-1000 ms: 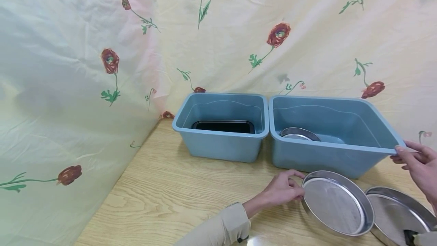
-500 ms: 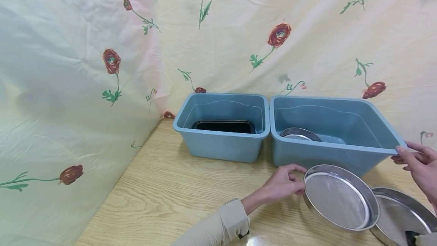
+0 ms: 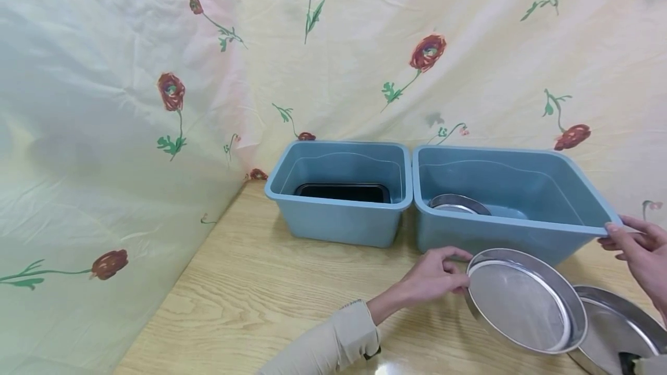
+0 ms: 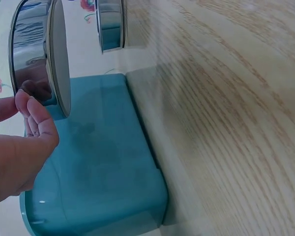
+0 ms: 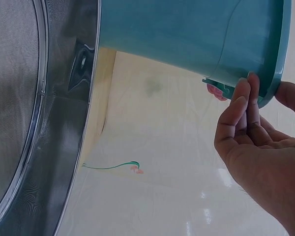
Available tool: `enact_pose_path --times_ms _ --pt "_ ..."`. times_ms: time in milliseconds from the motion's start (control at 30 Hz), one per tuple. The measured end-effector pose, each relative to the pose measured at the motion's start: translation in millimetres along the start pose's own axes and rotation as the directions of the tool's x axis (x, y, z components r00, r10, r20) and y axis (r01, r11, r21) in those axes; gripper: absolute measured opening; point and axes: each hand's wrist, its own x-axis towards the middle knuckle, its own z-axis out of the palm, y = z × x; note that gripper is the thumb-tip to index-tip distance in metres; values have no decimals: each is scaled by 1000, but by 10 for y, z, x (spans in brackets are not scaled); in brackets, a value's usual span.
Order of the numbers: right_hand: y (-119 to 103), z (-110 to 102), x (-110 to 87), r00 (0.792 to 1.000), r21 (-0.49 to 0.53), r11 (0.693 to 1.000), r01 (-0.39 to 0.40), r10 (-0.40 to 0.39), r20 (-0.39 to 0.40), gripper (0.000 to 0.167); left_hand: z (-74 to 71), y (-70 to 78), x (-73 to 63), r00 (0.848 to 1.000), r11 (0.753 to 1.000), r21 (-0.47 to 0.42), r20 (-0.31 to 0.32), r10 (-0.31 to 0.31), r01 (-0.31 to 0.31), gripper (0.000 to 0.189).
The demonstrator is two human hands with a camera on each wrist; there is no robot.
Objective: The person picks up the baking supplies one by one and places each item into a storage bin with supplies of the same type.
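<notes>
My left hand pinches the left rim of a round metal sieve with a mesh bottom. In the left wrist view the sieve is tilted and held off the table, its shiny side wall between thumb and fingers. My right hand grips the front right corner of the right blue bin, thumb above the rim and fingers beneath, as the right wrist view also shows. A second sieve lies on the table at the right, partly covered by the held one. Another sieve sits inside the right bin.
A second blue bin stands to the left, against the right one, with a black tray inside. Both rest on a wood-grain table. Behind and at the left hangs a flowered cloth.
The left hand has raised the sieve slightly and carried it a little to the right, nearer the right bin's front. The right hand stays on the bin's corner.
</notes>
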Motion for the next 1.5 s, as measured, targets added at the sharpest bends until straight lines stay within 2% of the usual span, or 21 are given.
enact_pose_path --times_ms 100,167,267,400,467,633,733,800,867,933,1100,1167,1333,1400,1500 --pt "-337 87 -116 1000 -18 999 -27 27 4 38 -5 27 -5 1000 1000 -7 6 5 -5 40" --pt "-486 127 -169 1000 -23 999 -28 29 8 40 -8 44 -13 1000 1000 -10 4 5 -5 39" --pt "-553 148 -190 1000 -17 1000 -18 18 11 41 -10 68 -19 1000 1000 -12 2 6 -6 39" --pt "-452 116 -156 1000 21 1000 0 -1 24 40 -18 103 -25 1000 1000 -20 11 14 -14 39" --pt "-421 100 -143 999 28 999 -22 22 31 37 -25 121 -29 1000 1000 -21 16 19 -19 39" --pt "-296 70 -91 999 38 999 -16 15 31 36 -47 174 -33 999 999 -31 24 31 -30 39" --pt "-163 34 -43 999 54 998 -14 12 33 34 -61 208 -26 999 998 -58 21 38 -37 38" --pt "0 4 0 999 58 998 17 -19 31 35 -72 227 -22 999 996 -77 17 41 -40 38" --pt "-15 8 -2 1000 57 998 1 -2 31 33 -83 244 -18 999 995 -89 14 44 -43 38" --pt "-211 60 -67 1000 61 998 2 -3 25 37 -95 258 -16 999 995 -89 11 46 -45 38" --pt "-69 16 -17 1000 50 999 0 -1 16 34 -119 277 -19 999 995 -93 12 45 -44 37" --pt "79 -25 31 1000 46 999 -10 9 19 32 -127 285 -25 999 995 -94 14 43 -42 37" --pt "-185 55 -81 1000 49 999 -18 17 4 36 -137 325 -39 999 995 -91 19 49 -47 37" --pt "-130 54 -72 1000 55 998 12 -12 -1 38 -138 342 -36 998 994 -98 17 55 -53 37" --pt "-216 68 -90 1000 73 997 1 -1 3 38 -141 363 -27 998 992 -111 10 62 -61 37"
